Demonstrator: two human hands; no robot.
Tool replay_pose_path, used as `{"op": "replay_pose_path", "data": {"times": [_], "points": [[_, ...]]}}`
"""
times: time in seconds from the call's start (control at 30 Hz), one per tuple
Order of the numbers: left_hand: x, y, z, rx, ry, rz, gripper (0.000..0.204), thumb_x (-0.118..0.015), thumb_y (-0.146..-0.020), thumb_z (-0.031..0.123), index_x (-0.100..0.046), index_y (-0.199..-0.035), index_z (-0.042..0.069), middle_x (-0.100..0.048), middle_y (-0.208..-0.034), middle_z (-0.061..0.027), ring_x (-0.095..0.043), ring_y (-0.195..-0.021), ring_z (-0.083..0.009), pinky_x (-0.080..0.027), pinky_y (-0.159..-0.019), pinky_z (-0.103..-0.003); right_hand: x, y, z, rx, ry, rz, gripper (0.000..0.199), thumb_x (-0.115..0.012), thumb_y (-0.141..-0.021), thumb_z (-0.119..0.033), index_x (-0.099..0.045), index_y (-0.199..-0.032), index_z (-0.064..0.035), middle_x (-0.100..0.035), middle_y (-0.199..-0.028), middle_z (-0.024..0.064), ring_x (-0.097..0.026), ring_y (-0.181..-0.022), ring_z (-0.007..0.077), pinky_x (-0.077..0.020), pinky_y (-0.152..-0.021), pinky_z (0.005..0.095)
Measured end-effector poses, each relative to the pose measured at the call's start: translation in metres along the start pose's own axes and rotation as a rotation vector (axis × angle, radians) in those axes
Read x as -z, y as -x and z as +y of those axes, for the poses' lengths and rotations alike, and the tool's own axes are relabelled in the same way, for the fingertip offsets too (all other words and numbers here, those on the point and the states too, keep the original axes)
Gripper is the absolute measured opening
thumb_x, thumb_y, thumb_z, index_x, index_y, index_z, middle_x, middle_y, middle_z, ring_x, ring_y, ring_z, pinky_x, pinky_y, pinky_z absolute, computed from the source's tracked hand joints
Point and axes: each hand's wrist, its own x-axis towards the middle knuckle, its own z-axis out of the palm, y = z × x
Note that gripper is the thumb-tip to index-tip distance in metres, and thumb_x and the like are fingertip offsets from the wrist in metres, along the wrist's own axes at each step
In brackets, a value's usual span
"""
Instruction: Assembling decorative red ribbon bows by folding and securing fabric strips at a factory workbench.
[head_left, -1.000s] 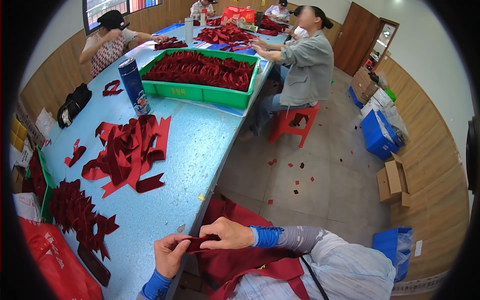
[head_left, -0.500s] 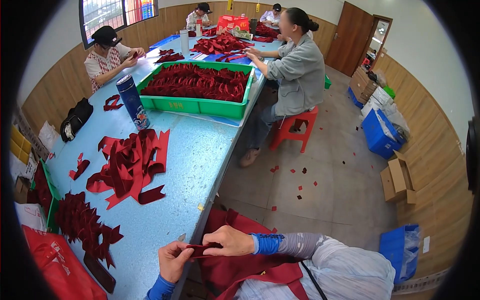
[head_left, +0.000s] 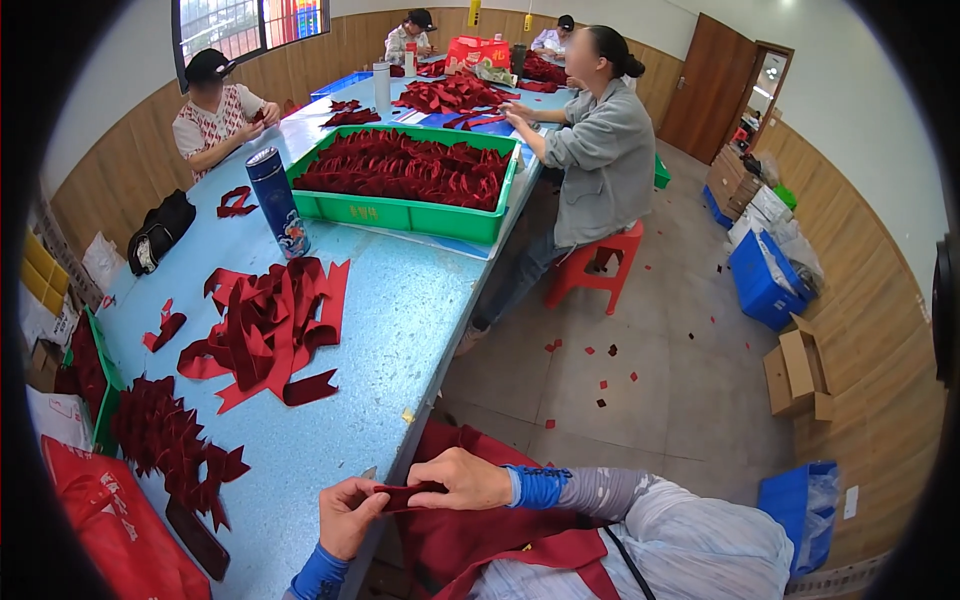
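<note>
Wood-panelled walls close in a workroom where a long pale-blue tabletop [head_left: 400, 300] runs from the lower left up toward twelve o'clock. At nine o'clock a red bag [head_left: 100, 530] slumps against the table's near corner, with a row of dark red ribbon pieces [head_left: 165, 440] fanned out beside it. Toward ten o'clock lies a loose heap of brighter red ribbon [head_left: 270, 325], and beyond it stands a blue patterned flask [head_left: 277, 200], with a black bag [head_left: 160, 230] off to its left by the wall. At twelve o'clock a green tray [head_left: 420, 215] is piled full of red ribbon. Other people sit working at the far end, one in a grey top on a red stool [head_left: 600, 270] at one o'clock. Near six o'clock, the left hand [head_left: 348, 515] and the right hand [head_left: 465, 480] meet just off the tabletop's edge over a red cloth [head_left: 480, 540] on the lap. Between them is a short dark red ribbon strip [head_left: 405, 495]; the left grip pinches one end between thumb and fingers, the right grip clasps the other end from above. Compared with a second ago the hands sit in much the same spot with the strip between them, while the view has tilted down a little, so the piece looks still in hand. At three o'clock a blue crate [head_left: 765, 285] and cardboard boxes [head_left: 800, 375] stand along the wall, with red scraps on the floor [head_left: 650, 400].
</note>
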Motion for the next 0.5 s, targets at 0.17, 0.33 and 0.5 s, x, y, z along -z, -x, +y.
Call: {"op": "replay_pose_path", "data": {"times": [0.17,0.33,0.5], "points": [[0.000,-0.005,0.003,0.025,0.139,0.000,0.007,-0.065,-0.082,0.001,-0.066,-0.087,-0.002,-0.065,-0.075,-0.0035,-0.060,-0.072,-0.0082,-0.050,-0.062,-0.022,0.008,-0.009,0.003,-0.026,-0.037,-0.012,0.019,-0.067,-0.083,-0.017,-0.059,-0.087,-0.0005,-0.058,-0.067,0.0148,-0.058,-0.058,0.0272,-0.0430,-0.052,0.0334],[0.005,0.003,-0.002,0.033,0.081,0.027,0.009,-0.066,-0.083,0.004,-0.066,-0.089,-0.003,-0.065,-0.075,-0.0031,-0.061,-0.072,-0.0088,-0.051,-0.063,-0.022,0.004,-0.011,-0.006,-0.018,-0.091,-0.038,0.022,-0.066,-0.083,-0.021,-0.059,-0.086,-0.0010,-0.058,-0.067,0.0170,-0.058,-0.059,0.0298,-0.0432,-0.054,0.0350],[-0.006,0.002,-0.001,0.047,0.163,-0.041,0.010,-0.065,-0.085,0.006,-0.067,-0.090,-0.003,-0.066,-0.079,-0.0024,-0.059,-0.072,-0.0074,-0.048,-0.068,-0.022,-0.002,-0.006,0.006,-0.055,-0.045,0.002,0.020,-0.069,-0.082,-0.018,-0.061,-0.087,0.0000,-0.060,-0.069,0.0146,-0.060,-0.059,0.0249,-0.0445,-0.055,0.0316]]}}
